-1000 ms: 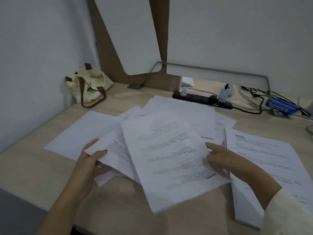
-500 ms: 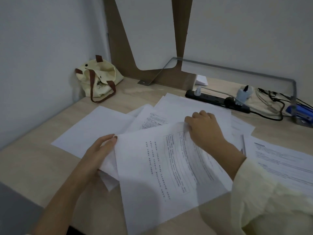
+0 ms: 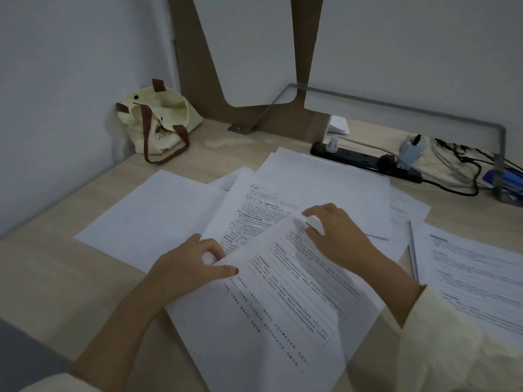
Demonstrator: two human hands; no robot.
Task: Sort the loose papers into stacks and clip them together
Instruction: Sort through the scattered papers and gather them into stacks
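Loose white papers [image 3: 325,182] lie fanned over the middle of the wooden desk. A printed sheet with a table on it [image 3: 271,312] lies tilted on top, nearest to me. My left hand [image 3: 189,267] pinches that sheet's left edge between thumb and fingers. My right hand [image 3: 336,233] grips its upper corner, where a small metal clip seems to sit. Another printed page [image 3: 254,210] shows under it. A blank sheet [image 3: 152,219] lies at the left. At the right lies a separate printed stack [image 3: 478,281].
A cream tote bag [image 3: 158,123] with brown straps sits in the back left corner. A black power strip [image 3: 365,162] with plugs and cables runs along the back. A blue stapler [image 3: 506,179] is at the far right edge. A thin rod [image 3: 412,250] lies beside the right stack.
My right hand left the top sheet's right edge and came down on its upper corner. My left hand closed onto its left edge. The sheet slid toward me, uncovering the printed page beneath.
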